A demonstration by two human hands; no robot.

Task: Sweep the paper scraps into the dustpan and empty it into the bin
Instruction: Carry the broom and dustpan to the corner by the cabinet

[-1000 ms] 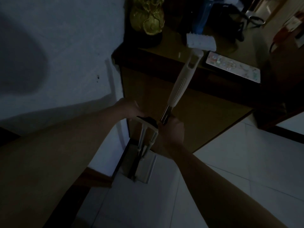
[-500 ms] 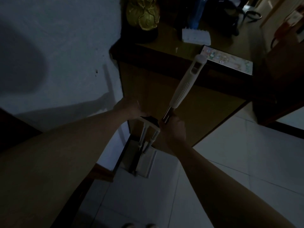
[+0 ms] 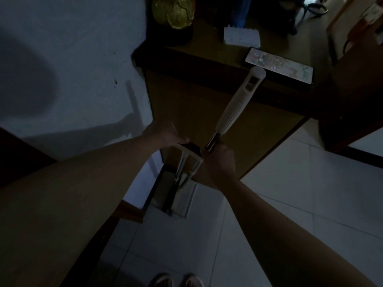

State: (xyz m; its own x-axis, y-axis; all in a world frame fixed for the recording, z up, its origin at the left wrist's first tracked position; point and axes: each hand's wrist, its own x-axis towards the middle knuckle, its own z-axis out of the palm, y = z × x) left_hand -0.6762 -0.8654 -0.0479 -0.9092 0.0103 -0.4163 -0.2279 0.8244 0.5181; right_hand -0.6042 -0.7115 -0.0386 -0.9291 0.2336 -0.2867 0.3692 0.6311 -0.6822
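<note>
Gripping broom and dustpan beside a dark wooden cabinet (image 3: 207, 112).

Right hand (image 3: 220, 162) is clenched round the broom handle (image 3: 234, 110), which tilts up toward the phone (image 3: 278, 65) on the cabinet top. Left hand (image 3: 165, 134) curls over the top of the upright dustpan handle (image 3: 189, 151); the dustpan (image 3: 182, 197) rests on the pale tiled floor (image 3: 300, 193) against the wall (image 3: 72, 69).

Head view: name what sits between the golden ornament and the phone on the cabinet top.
In the head view, a white ridged block lies on the cabinet top between the golden ornament and the phone.
</note>
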